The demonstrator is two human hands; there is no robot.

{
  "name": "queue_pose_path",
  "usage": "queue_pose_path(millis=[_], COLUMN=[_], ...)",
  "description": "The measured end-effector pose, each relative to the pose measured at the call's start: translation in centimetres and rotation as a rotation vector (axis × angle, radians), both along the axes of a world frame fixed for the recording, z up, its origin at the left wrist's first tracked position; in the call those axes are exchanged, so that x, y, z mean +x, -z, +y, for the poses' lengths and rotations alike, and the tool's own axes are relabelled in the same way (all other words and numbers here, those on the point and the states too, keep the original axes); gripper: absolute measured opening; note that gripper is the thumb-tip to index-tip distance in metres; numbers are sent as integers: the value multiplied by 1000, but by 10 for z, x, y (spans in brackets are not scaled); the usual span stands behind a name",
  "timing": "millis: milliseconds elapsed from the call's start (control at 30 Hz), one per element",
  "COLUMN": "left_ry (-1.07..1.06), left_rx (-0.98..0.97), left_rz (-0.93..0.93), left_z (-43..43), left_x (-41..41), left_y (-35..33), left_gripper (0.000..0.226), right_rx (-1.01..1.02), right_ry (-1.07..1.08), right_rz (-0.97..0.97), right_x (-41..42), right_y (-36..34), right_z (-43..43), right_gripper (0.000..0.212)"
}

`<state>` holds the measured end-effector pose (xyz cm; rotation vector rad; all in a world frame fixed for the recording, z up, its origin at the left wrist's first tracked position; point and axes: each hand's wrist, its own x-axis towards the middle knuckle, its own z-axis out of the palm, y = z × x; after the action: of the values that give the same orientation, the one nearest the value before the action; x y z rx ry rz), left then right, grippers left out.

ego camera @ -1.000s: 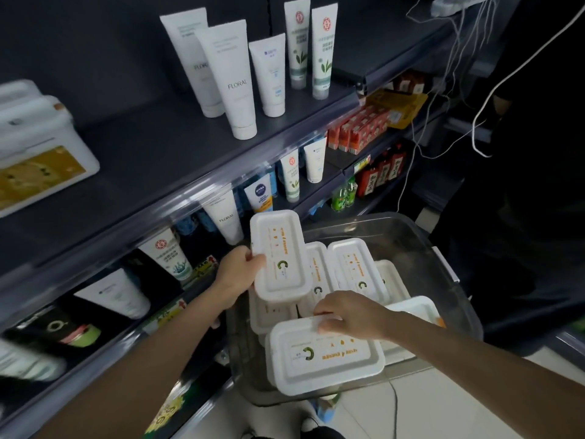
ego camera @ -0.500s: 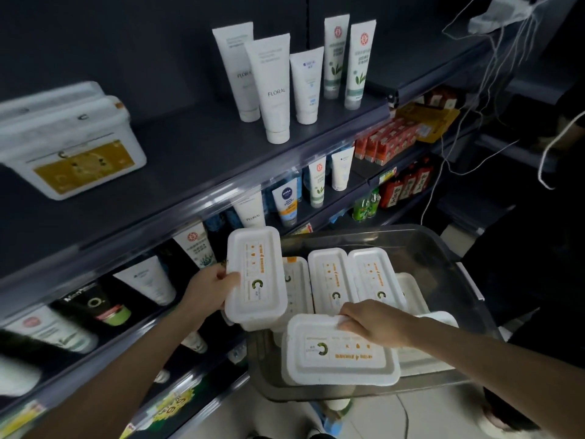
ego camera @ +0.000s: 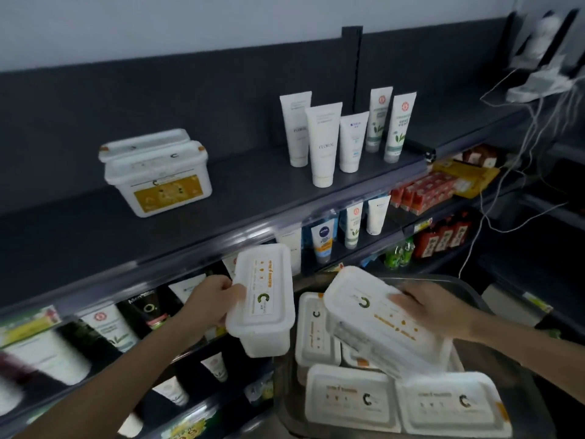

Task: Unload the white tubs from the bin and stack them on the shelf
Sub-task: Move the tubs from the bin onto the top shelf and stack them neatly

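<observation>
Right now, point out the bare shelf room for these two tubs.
The top shelf is bare between the tubs already stacked at left and the tubes at right, and also in front of that stack. The lower shelves are crowded. Both hands, left and right, hold a tub.

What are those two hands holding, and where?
Each holds a white tub: left hand grips one by its left edge; right hand another at its far end.

Head-worn view, down toward shelf [ego camera: 221, 198]
</observation>
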<state>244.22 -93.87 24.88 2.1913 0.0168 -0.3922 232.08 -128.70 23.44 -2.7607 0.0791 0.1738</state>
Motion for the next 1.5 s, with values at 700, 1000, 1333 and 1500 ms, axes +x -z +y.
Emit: queue_pose_path(millis=[700,1000,1333,1500], left_ry=[-80,-295,-470,-477], left_rx=[-209,-227,-177,-192], left_rz=[-88,-169,-181,-157], left_z=[77,201,337,375], left_x=[-22,-5,57,96], left_y=[-133,-167,-164,-161], left_gripper=[16,24,20,17], right_rx=[190,265,403,353], right_ry=[91,-50,-72,-29], right_rz=[-296,-268,-146,-164], right_x=[88,148,216,256], right_y=[-177,-193,-192,-188], right_z=[97,232,399,456], right_gripper=[46,42,32,34])
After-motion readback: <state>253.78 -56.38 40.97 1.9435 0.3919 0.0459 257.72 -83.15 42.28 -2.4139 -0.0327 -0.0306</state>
